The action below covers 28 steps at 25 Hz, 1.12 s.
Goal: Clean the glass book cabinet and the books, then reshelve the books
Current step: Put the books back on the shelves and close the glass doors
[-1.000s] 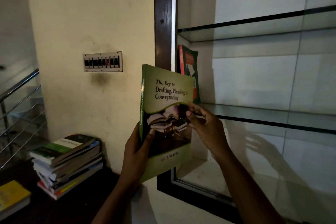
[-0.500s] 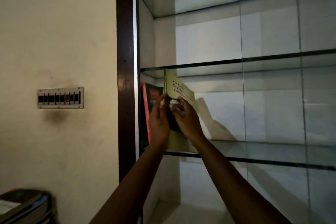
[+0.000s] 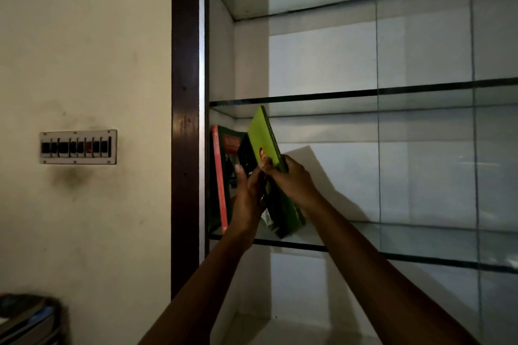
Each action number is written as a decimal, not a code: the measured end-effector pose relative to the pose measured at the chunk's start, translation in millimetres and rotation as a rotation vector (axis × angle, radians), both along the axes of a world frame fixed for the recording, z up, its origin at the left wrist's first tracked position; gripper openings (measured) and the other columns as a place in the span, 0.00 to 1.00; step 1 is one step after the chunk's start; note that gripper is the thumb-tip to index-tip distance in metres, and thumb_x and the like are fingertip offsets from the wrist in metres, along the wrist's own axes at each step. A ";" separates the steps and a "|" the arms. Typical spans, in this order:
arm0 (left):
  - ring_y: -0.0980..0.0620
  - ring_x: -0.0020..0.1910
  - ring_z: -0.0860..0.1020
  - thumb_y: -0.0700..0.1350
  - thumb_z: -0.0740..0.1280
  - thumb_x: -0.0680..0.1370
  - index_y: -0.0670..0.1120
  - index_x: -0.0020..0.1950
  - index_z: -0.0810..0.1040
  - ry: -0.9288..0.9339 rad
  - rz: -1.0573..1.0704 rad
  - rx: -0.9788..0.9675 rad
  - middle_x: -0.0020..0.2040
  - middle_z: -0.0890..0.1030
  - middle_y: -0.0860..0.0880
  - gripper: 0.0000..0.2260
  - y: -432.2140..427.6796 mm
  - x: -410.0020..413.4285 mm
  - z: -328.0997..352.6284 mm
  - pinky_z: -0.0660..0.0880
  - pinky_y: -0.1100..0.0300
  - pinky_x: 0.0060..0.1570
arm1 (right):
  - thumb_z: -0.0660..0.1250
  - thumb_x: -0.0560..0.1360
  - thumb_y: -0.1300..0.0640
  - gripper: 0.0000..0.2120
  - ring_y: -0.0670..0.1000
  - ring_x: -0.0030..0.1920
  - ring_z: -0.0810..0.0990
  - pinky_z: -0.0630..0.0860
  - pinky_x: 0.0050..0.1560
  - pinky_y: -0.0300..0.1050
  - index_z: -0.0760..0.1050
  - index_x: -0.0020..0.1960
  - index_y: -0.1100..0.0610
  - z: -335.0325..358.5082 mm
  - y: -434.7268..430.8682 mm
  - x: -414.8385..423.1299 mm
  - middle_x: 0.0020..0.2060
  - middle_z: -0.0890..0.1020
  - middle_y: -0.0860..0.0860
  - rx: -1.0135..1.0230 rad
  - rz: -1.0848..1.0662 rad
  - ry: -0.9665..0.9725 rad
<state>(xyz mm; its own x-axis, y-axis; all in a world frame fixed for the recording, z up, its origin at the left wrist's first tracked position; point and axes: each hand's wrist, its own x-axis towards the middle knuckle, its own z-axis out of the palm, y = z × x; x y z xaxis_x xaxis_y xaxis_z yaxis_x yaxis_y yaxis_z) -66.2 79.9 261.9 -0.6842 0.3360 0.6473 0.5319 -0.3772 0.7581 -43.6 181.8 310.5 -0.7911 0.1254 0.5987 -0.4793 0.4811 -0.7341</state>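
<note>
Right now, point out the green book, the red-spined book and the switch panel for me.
green book (image 3: 264,134), head view, on its bright upper cover
red-spined book (image 3: 219,176), head view, midway down its spine
switch panel (image 3: 78,146), head view, on its row of switches

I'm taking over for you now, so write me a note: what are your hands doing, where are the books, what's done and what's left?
Left hand and right hand both hold the green book, tilted, its bottom on the glass shelf.
Done: one red-spined book stands at the shelf's left end.
Left: stand the green book up beside it, then shelve the blurry pile of books at bottom left. Cleaning cannot be judged here.
</note>
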 end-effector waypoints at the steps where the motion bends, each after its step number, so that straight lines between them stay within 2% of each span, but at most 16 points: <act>1: 0.54 0.72 0.63 0.69 0.46 0.72 0.56 0.73 0.64 -0.008 -0.008 0.000 0.73 0.66 0.53 0.33 -0.2 0.1 -1.8 0.59 0.47 0.71 | 0.65 0.76 0.47 0.18 0.51 0.52 0.78 0.71 0.48 0.39 0.74 0.62 0.53 3.9 4.9 2.2 0.54 0.80 0.52 0.067 -0.073 -0.003; 4: 0.53 0.69 0.68 0.62 0.54 0.76 0.58 0.70 0.65 -0.004 0.105 0.040 0.71 0.69 0.53 0.24 -8.2 0.3 -10.9 0.65 0.45 0.67 | 0.63 0.77 0.57 0.14 0.52 0.50 0.80 0.70 0.44 0.35 0.76 0.62 0.57 0.2 11.8 5.8 0.54 0.82 0.56 0.147 -0.232 0.127; 6: 0.50 0.66 0.71 0.54 0.60 0.79 0.56 0.70 0.66 -0.007 0.272 0.077 0.69 0.70 0.52 0.18 -19.2 -2.4 -17.2 0.71 0.43 0.62 | 0.63 0.78 0.61 0.15 0.48 0.45 0.78 0.67 0.37 0.26 0.75 0.63 0.58 -11.3 8.8 7.3 0.53 0.82 0.56 0.137 -0.278 0.275; 9: 0.48 0.65 0.71 0.46 0.60 0.79 0.53 0.70 0.66 0.005 0.450 0.160 0.68 0.70 0.49 0.18 -36.9 -11.5 -27.9 0.74 0.42 0.59 | 0.64 0.76 0.65 0.19 0.46 0.42 0.77 0.68 0.37 0.19 0.71 0.66 0.60 -16.2 1.8 -2.0 0.51 0.82 0.57 0.072 -0.308 0.459; 11: 0.47 0.66 0.70 0.47 0.58 0.80 0.50 0.72 0.64 -0.001 0.534 0.134 0.69 0.69 0.48 0.19 -41.2 -17.6 -34.4 0.73 0.42 0.60 | 0.64 0.75 0.66 0.21 0.49 0.45 0.80 0.71 0.44 0.24 0.69 0.68 0.59 -20.0 -4.9 -18.1 0.52 0.82 0.57 0.039 -0.334 0.504; 13: 0.47 0.67 0.69 0.50 0.56 0.80 0.50 0.74 0.61 -0.024 0.559 0.080 0.70 0.69 0.47 0.21 -41.8 -21.5 -41.7 0.72 0.42 0.62 | 0.65 0.75 0.65 0.21 0.54 0.48 0.82 0.77 0.51 0.38 0.70 0.67 0.59 -33.9 -18.1 -39.2 0.51 0.82 0.58 -0.019 -0.374 0.495; 15: 0.47 0.69 0.67 0.53 0.54 0.80 0.51 0.74 0.60 -0.066 0.545 0.075 0.72 0.67 0.48 0.23 -41.1 -21.8 -48.2 0.68 0.45 0.66 | 0.66 0.75 0.64 0.20 0.56 0.49 0.82 0.79 0.52 0.49 0.71 0.66 0.59 -51.2 -30.1 -64.8 0.51 0.83 0.58 -0.113 -0.377 0.486; 17: 0.51 0.69 0.66 0.55 0.52 0.79 0.52 0.75 0.59 -0.110 0.494 0.084 0.71 0.67 0.49 0.23 -44.9 -22.5 -49.6 0.67 0.55 0.66 | 0.65 0.75 0.64 0.19 0.57 0.50 0.82 0.78 0.54 0.50 0.72 0.66 0.60 -64.6 -44.3 -88.5 0.52 0.82 0.58 -0.155 -0.336 0.494; 19: 0.57 0.64 0.70 0.56 0.50 0.79 0.51 0.74 0.61 -0.173 0.393 0.094 0.69 0.69 0.51 0.24 -46.1 -24.1 -47.7 0.70 0.67 0.57 | 0.65 0.76 0.61 0.19 0.55 0.52 0.81 0.77 0.55 0.45 0.71 0.67 0.59 -71.2 -56.5 -104.7 0.53 0.82 0.58 -0.119 -0.280 0.489; 20: 0.59 0.61 0.71 0.57 0.49 0.79 0.51 0.73 0.62 -0.197 0.361 0.101 0.67 0.70 0.52 0.24 -46.6 -26.3 -47.2 0.71 0.71 0.53 | 0.65 0.77 0.60 0.20 0.54 0.53 0.81 0.75 0.55 0.41 0.69 0.68 0.56 -71.8 -60.7 -108.2 0.54 0.81 0.57 -0.089 -0.242 0.476; 21: 0.59 0.60 0.71 0.58 0.48 0.78 0.51 0.74 0.62 -0.212 0.357 0.109 0.68 0.70 0.51 0.25 -47.1 -28.7 -47.6 0.71 0.71 0.54 | 0.64 0.77 0.58 0.22 0.52 0.55 0.80 0.73 0.56 0.38 0.65 0.69 0.51 -72.0 -63.5 -109.1 0.57 0.80 0.56 -0.060 -0.194 0.449; 24: 0.53 0.71 0.63 0.64 0.46 0.73 0.52 0.75 0.58 -0.215 0.329 0.092 0.74 0.62 0.50 0.32 -46.3 -32.1 -50.0 0.61 0.56 0.70 | 0.60 0.79 0.52 0.23 0.48 0.64 0.71 0.68 0.61 0.36 0.52 0.68 0.39 -68.9 -62.9 -100.3 0.68 0.70 0.52 0.026 0.039 0.278; 26: 0.53 0.72 0.62 0.65 0.44 0.73 0.53 0.76 0.57 -0.227 0.304 0.084 0.75 0.62 0.50 0.33 -46.2 -31.2 -51.0 0.59 0.54 0.71 | 0.56 0.80 0.49 0.24 0.51 0.69 0.67 0.65 0.65 0.41 0.50 0.73 0.42 -69.0 -44.6 -92.1 0.72 0.65 0.53 0.190 0.142 0.057; 28: 0.55 0.69 0.63 0.62 0.43 0.77 0.53 0.75 0.58 -0.244 0.269 0.103 0.73 0.64 0.50 0.29 -48.4 -32.0 -50.9 0.60 0.56 0.68 | 0.58 0.80 0.49 0.25 0.55 0.64 0.73 0.69 0.60 0.42 0.58 0.74 0.51 -69.9 -21.5 -79.3 0.67 0.72 0.57 0.440 0.052 -0.151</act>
<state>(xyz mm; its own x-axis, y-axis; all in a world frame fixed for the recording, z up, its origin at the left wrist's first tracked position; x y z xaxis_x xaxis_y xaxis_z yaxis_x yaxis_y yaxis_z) -98.2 31.6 211.0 -0.8774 0.0655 0.4753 0.4307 -0.3293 0.8403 -122.9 160.3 240.6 -0.8719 -0.1567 0.4639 -0.4146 0.7404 -0.5290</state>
